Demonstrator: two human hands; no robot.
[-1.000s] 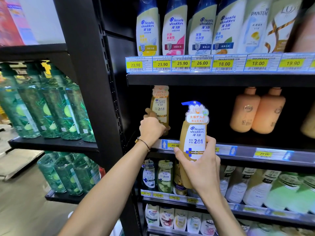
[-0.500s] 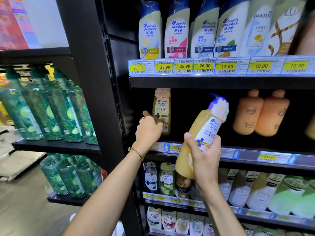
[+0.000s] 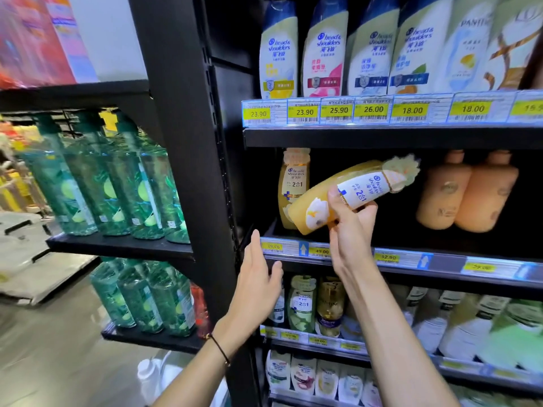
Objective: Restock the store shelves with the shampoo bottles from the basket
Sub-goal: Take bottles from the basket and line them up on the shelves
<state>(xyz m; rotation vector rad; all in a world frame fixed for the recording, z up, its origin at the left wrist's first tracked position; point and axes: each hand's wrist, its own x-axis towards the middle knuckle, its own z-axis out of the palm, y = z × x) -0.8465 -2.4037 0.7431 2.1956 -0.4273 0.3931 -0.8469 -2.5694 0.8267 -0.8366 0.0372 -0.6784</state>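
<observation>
One yellow 2-in-1 shampoo bottle (image 3: 293, 183) stood at the middle shelf's (image 3: 446, 262) left end. The right hand (image 3: 349, 230) had its grip round a second bottle (image 3: 346, 195), steeply tilted beside it and not yet shelved. The left hand (image 3: 258, 286) hung below with a wide, empty grip. The basket was seemingly out of view, so the remaining stock was unclear.

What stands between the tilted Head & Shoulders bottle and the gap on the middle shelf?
Nothing visible. The right hand holds the tilted bottle before the dark gap between the standing yellow bottle and the orange bottles; the left hand is lower.
</observation>
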